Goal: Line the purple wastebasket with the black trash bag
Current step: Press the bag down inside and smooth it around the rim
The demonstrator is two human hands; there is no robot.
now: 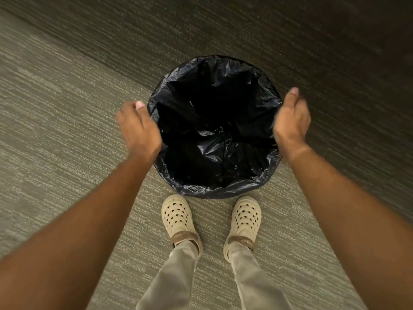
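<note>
The black trash bag point(214, 130) lies spread inside a round wastebasket on the carpet, its edge folded out over the whole rim, so none of the purple shows. My left hand point(139, 126) hovers at the rim's left side, thumb up, fingers apart, holding nothing. Over the rim's right side is my right hand point(290, 124), also with loose fingers and nothing in it. Whether either hand touches the plastic is not plain; both look slightly blurred.
Grey striped carpet point(67, 130) runs all around. My two feet in cream clogs point(178, 218) stand just in front of the basket. A darker band of floor point(290, 30) crosses the top right.
</note>
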